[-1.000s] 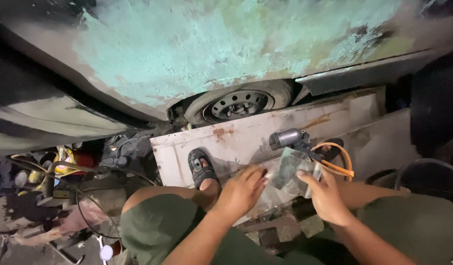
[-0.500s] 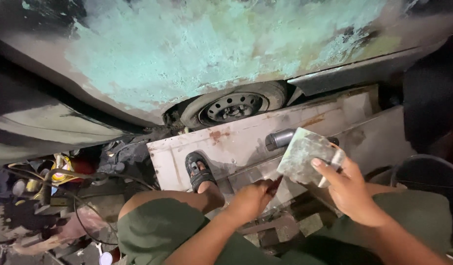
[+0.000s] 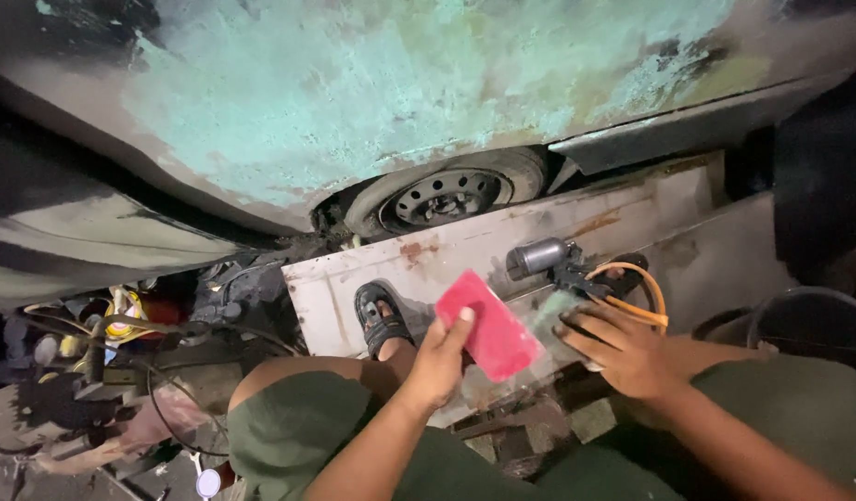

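My left hand (image 3: 439, 357) grips a red rectangular pad (image 3: 488, 325) by its lower edge and holds it up over the rusty white metal panel (image 3: 428, 264). My right hand (image 3: 618, 348) lies flat with spread fingers on a greyish-green sheet (image 3: 553, 311) resting on that panel. Just beyond the right hand sits a grey cylindrical power tool (image 3: 537, 257) with an orange hose (image 3: 643, 292). My sandalled foot (image 3: 380, 318) stands on the panel, left of the red pad.
A car body with patchy turquoise sanded paint (image 3: 372, 83) fills the top, with a bare steel wheel (image 3: 442, 195) below it. Cables and tools (image 3: 113, 334) clutter the floor at left. A dark bucket rim (image 3: 799, 315) stands at right.
The right hand lowered the greyish sheet it was holding up and now presses it on the panel. The left hand has picked up the red pad and raised it.
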